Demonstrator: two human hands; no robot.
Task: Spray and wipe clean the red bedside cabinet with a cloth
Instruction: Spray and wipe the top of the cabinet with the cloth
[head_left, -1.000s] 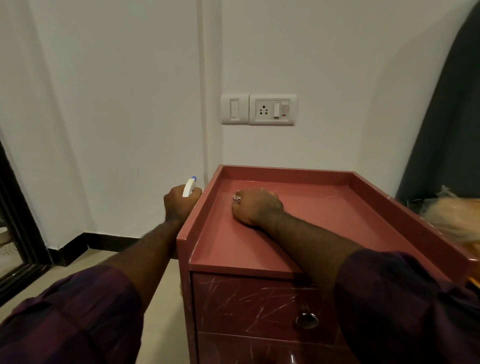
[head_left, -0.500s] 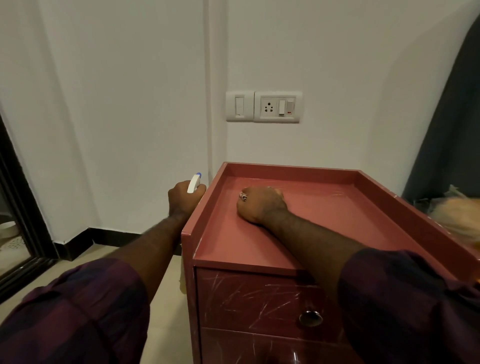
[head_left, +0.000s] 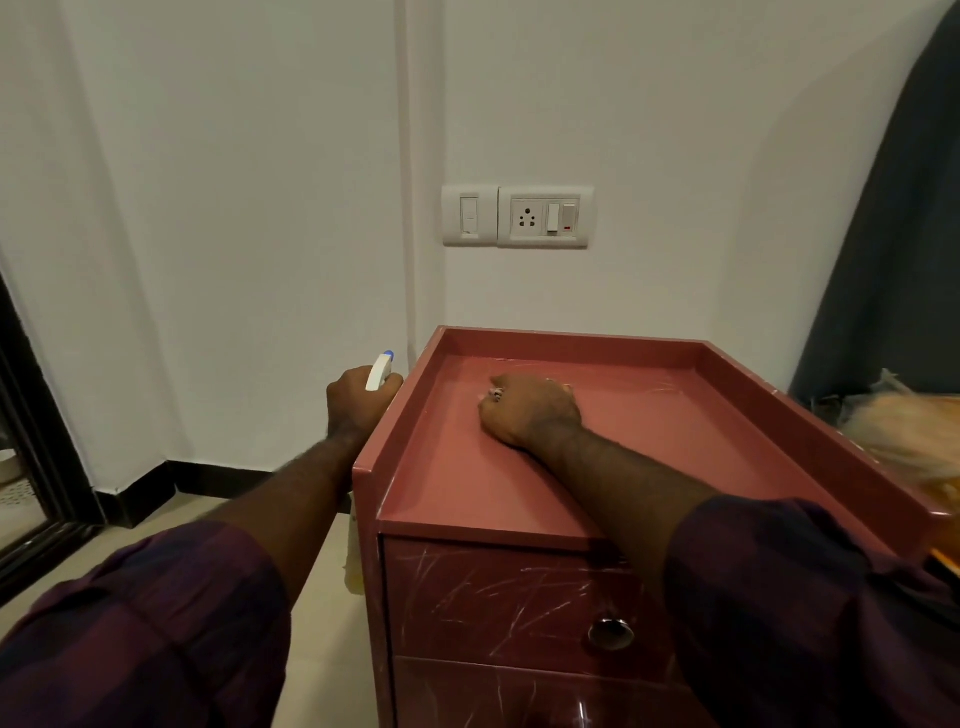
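Wiping works best in long overlapping strokes: the right hand (head_left: 530, 410), fingers curled, presses the glossy red bedside cabinet (head_left: 649, 415) beneath it. I cannot tell whether it holds a cloth. Left hand (head_left: 358, 402) grips white blue-tipped spray bottle (head_left: 379, 370).

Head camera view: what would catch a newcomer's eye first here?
The red cabinet fills the middle, the right hand resting on its tray-like top. Just off its left wall the left hand grips a white spray bottle. White scratches cross the drawer front below.
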